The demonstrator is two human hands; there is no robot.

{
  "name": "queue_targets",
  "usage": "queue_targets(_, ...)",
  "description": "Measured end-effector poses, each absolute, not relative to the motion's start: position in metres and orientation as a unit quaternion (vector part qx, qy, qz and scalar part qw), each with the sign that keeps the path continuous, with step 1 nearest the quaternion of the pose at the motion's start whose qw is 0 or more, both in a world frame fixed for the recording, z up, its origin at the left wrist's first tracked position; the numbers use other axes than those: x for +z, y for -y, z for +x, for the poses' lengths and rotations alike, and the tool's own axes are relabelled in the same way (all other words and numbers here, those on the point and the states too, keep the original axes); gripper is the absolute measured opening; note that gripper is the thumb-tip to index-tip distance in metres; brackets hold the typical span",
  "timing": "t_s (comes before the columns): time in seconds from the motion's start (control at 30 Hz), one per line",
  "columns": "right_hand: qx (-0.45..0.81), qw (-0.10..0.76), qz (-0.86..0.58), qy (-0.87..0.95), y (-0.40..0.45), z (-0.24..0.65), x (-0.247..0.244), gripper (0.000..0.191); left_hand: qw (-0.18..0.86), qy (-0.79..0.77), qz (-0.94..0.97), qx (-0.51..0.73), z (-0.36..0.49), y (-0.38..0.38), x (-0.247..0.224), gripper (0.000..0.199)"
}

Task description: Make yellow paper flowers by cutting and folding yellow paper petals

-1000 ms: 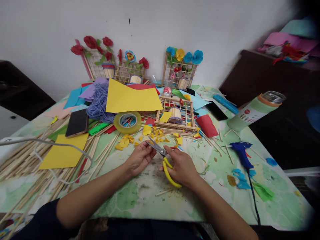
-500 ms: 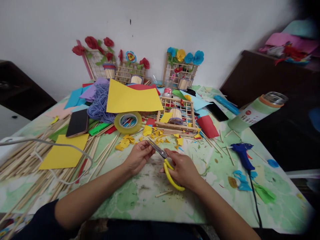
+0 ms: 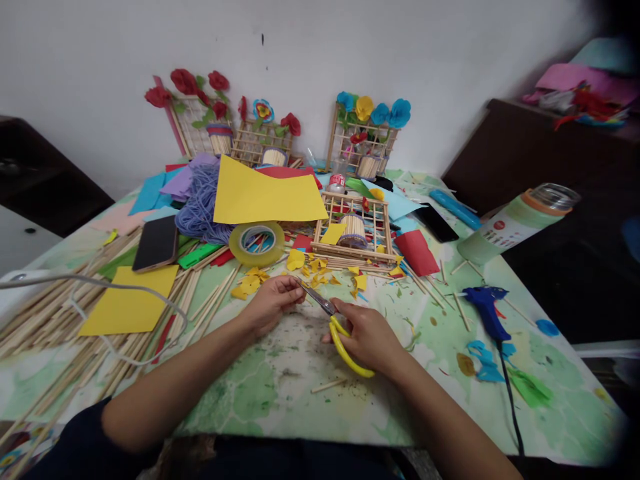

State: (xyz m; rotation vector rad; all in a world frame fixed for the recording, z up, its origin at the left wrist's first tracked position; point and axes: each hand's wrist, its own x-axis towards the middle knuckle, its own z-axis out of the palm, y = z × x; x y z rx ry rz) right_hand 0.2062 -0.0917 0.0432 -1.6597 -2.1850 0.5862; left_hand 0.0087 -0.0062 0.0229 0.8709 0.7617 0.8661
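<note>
Yellow-handled scissors (image 3: 345, 343) are gripped in my right hand (image 3: 370, 337), their blades pointing up and left. At the blade tips, the fingers of my left hand (image 3: 274, 303) are pinched together; whatever sits between them is too small or hidden to make out. Just beyond both hands lie yellow paper scraps (image 3: 313, 267) and a small stick lattice (image 3: 385, 233) bearing a little stick pot (image 3: 353, 230). A short stick piece (image 3: 329, 386) rests on the table below the scissors.
Left of me are many thin sticks (image 3: 50, 313), a phone (image 3: 156, 241) and a white cable (image 3: 135, 290). Clear tape (image 3: 273, 252), yarn (image 3: 200, 207) and yellow paper (image 3: 270, 200) lie behind. A blue glue gun (image 3: 485, 310) and a bottle (image 3: 510, 227) are at right.
My left hand has shifted slightly left, its fingers still near the blade tips. The right hand keeps hold of the scissors, whose handles have tilted a little. The view has moved slightly.
</note>
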Motion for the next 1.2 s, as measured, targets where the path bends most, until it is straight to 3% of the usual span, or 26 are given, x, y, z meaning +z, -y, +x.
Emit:
queue_targets(0.3, 0.207, 0.164, -0.589, 0.764, 0.089, 0.208, 0.041, 0.033, 0.694, -0.39, 0.493, 0.352, -0.001, -0.005, 0.022, 0.021)
queue_targets(0.6, 0.126, 0.195, -0.616, 0.752, 0.087, 0.21, 0.035, 0.055, 0.745, -0.343, 0.421, 0.387, 0.003, 0.001, 0.023, 0.023)
queue_targets(1.2, 0.12, 0.197, -0.645, 0.728, 0.087, 0.209, 0.033, 0.055, 0.691, -0.382, 0.356, 0.499, 0.01, 0.008, 0.021, 0.026)
